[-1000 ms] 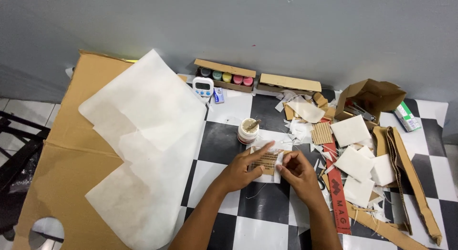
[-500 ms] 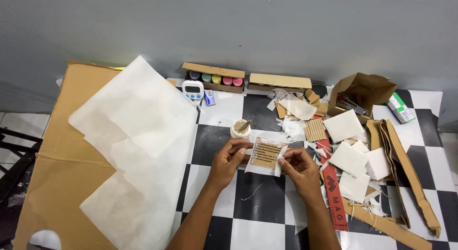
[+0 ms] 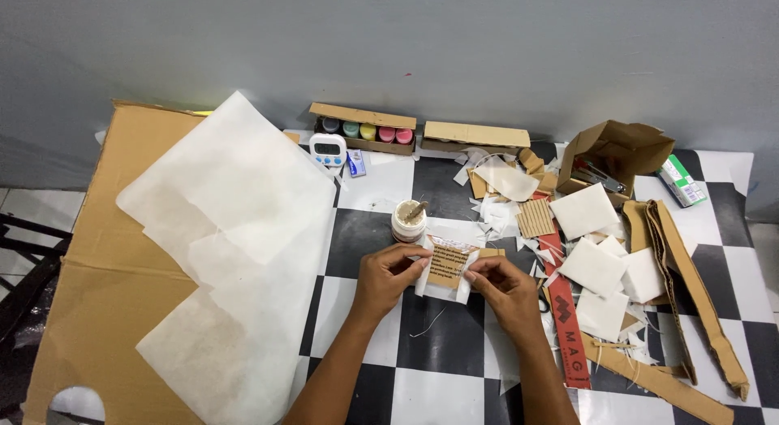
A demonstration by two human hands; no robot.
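Both hands pinch a small cardboard piece wrapped in white paper, held just above the checkered table, near the glue jar: left hand grips its left edge w/ fingers closed, right hand grips the right edge. Best to keep the paper flaps taut & pressed flat against the card, corners squared. Jar has a stick standing in it; long cardboard box at back holds a row of coloured paint pots, the open brown box holds sth I can't make out.

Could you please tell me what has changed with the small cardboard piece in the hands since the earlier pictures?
The cardboard piece has been turned over: its ribbed side showed before, and now a flat printed side faces up, with white paper around its edges. The left hand and right hand still hold it by either side. The small jar and the large white sheets stayed put.
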